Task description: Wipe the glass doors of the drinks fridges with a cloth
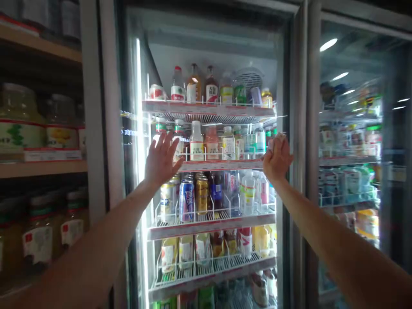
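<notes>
In front of a lit drinks fridge, both my arms are stretched forward at the height of its second shelf. My left hand [162,159] is open, fingers spread, before the bottles at the left of that shelf; whether it touches the glass door [206,51] I cannot tell. My right hand [277,158] is raised near the right frame of the door. Its fingers are curled around a small pale, crumpled-looking thing [282,136], too blurred to name. Behind the hands stand a white bottle [196,143] and a pink bottle [211,143].
Below are a shelf of cans, with a blue can [186,201] and a gold can [202,195], and further shelves of bottles. A wooden shelf [45,168] with large juice bottles is at the left. Another glass-doored fridge [349,161] stands to the right, beyond a metal frame [310,171].
</notes>
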`<state>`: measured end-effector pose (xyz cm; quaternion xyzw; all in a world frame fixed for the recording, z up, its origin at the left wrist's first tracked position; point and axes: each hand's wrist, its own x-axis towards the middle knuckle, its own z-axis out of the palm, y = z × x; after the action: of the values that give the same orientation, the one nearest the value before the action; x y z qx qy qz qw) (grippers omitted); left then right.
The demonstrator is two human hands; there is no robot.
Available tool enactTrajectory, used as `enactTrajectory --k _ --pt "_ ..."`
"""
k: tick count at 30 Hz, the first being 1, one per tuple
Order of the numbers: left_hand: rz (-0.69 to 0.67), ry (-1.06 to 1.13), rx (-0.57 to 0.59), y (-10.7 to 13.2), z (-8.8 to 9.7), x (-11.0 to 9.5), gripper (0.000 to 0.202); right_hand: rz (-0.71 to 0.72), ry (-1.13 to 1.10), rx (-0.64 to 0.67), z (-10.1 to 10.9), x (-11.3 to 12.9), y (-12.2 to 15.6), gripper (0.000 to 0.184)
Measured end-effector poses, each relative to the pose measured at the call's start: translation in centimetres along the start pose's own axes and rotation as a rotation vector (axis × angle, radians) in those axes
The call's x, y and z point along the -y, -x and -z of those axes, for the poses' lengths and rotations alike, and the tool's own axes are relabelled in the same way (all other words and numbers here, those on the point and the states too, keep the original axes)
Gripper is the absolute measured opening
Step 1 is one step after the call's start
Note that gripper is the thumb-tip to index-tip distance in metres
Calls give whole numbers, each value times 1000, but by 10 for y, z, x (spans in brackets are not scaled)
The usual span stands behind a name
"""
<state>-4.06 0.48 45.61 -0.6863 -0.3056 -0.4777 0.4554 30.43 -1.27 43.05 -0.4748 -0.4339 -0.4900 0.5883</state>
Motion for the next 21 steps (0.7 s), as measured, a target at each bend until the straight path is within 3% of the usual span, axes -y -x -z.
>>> enactTrajectory --k 2,3,5,7,8,11,13,15,18,19,21 --pt "-1 4 -7 0 0 1 62 31 7 -18 -1 13 5 52" --pt "4 8 -9 1 -1 0 62 108 1 11 -2 23 10 51" --pt "42 7 -33 6 -3 -6 60 401 -33 153 -1 36 23 50" --pt "124 1 -73 17 -7 -20 58 540 -43 255 1 28 27 50" --pt "174 -1 -92 23 -9 -28 58 474 -31 253 2 18 26 50" --pt "270 -2 -119 40 -17 -52 61 -13 33 99 1 -11 16 52" --pt "286 -8 -125 46 -20 -60 63 -136 30 38 -1 -5 18 54" --pt "284 -7 -127 48 -21 -61 63 44 -24 75 -3 21 30 55" --pt "289 4 -129 46 -20 -57 63 536 -129 243 1 48 49 56" --pt "288 3 -130 46 -20 -56 63 585 -133 273 2 45 51 55" --pt "285 -7 -126 45 -20 -55 62 424 -82 244 5 25 49 53"
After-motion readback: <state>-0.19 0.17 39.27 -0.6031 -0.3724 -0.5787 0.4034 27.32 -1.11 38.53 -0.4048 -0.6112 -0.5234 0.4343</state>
